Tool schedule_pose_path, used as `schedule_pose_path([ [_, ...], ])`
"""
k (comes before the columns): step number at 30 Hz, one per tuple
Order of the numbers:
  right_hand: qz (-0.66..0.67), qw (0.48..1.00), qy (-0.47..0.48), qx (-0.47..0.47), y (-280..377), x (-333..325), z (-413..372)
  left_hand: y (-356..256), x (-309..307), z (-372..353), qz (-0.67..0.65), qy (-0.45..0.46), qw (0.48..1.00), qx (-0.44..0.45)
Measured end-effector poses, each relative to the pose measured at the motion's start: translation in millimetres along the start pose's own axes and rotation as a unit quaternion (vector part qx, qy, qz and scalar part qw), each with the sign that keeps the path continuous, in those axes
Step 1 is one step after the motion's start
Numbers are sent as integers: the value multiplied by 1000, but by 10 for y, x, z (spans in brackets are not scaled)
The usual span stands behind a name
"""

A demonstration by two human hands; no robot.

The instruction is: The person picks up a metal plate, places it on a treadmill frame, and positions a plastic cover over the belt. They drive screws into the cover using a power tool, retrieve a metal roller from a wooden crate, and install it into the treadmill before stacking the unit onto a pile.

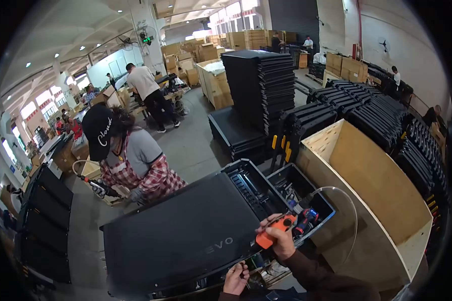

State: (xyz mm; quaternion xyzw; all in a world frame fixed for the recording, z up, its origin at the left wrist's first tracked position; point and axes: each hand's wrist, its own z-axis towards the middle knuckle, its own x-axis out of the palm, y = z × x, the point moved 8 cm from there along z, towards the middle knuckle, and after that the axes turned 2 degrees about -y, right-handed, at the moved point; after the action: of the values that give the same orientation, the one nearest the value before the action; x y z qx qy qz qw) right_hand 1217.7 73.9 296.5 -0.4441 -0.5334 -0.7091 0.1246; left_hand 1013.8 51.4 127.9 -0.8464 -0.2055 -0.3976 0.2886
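My right hand is wrapped round an orange-and-black air tool, above the near right corner of a large black panel marked EVO. A clear air hose loops to the right behind the tool. My left hand is at the panel's near edge, its fingers pinched together; whatever they hold is too small to make out. Beside the orange tool, a red-and-blue cordless driver lies at the edge of a grey bin of small parts.
Across the panel a co-worker in a cap holds a hose-fed driver. A black tray of metal parts adjoins the panel. A large wooden crate stands to the right, stacked black panels and black frames beyond it.
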Motion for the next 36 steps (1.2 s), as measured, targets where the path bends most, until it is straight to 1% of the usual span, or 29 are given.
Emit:
schedule_pose_path([
  [4,45,998,-31,30,-114,-483,112,179,140,308,15,-14,1000,22],
  [5,44,998,-28,28,-122,-571,156,212,166,367,18,-18,999,27],
  [7,86,993,-60,55,-180,-730,211,260,208,459,30,-24,999,37],
  [8,85,993,-63,58,-184,-785,226,273,213,485,35,-27,998,42],
  [10,108,987,-81,82,-238,-855,260,292,201,528,47,-30,997,48],
  [15,90,985,-104,99,-445,-996,332,218,88,583,78,-41,994,71],
  [17,88,984,-115,107,-445,-975,258,161,48,529,106,-48,988,97],
  [18,83,983,-127,104,-433,-975,234,111,34,487,138,-53,981,124],
  [19,76,982,-140,103,-516,-963,222,-18,7,445,188,-67,966,164],
  [20,51,980,-159,105,-709,-972,204,-181,-71,387,248,-91,940,215],
  [21,53,981,-157,99,-802,-873,175,-357,-117,276,342,-147,891,259],
  [22,49,979,-163,109,-919,-822,83,-508,-55,77,407,-133,823,374],
  [23,43,977,-164,130,-1160,-670,-54,-859,171,-369,454,-126,753,460],
  [24,51,977,-135,159,-1381,-370,-189,-1081,-7,-560,469,-132,753,442],
  [25,40,973,-165,156,-1553,-133,-394,-1309,-168,-789,448,-155,759,447],
  [26,19,976,-151,153,-1759,112,-525,-1453,-484,-845,384,-149,827,382],
  [27,5,981,-134,141,-1942,350,-662,-1573,-796,-938,314,-132,883,323],
  [28,-6,982,-127,142,-2143,653,-786,-1826,-1005,-1140,303,-151,884,322],
  [29,-16,983,-123,137,-2258,972,-928,-1964,-1175,-1310,267,-143,919,252],
  [30,-42,985,-109,127,-2326,1128,-965,-1965,-1304,-1325,229,-129,947,184],
  [31,-49,984,-108,133,-2416,1245,-1007,-1964,-1394,-1324,118,-62,980,146],
  [32,-63,989,-66,117,-2497,1447,-1021,-2024,-1528,-1327,111,-64,981,147],
  [33,-76,992,-22,98,-2563,1666,-1020,-2038,-1624,-1286,-15,-36,992,122],
  [34,-107,991,23,81,-2620,1904,-1060,-2093,-1601,-1296,-140,-5,986,91],
  [35,-144,986,60,55,-2673,2080,-1112,-2126,-1581,-1304,-213,-9,973,86],
  [36,-180,978,99,27,-2739,2254,-1135,-2172,-1617,-1258,-217,-5,973,83],
])
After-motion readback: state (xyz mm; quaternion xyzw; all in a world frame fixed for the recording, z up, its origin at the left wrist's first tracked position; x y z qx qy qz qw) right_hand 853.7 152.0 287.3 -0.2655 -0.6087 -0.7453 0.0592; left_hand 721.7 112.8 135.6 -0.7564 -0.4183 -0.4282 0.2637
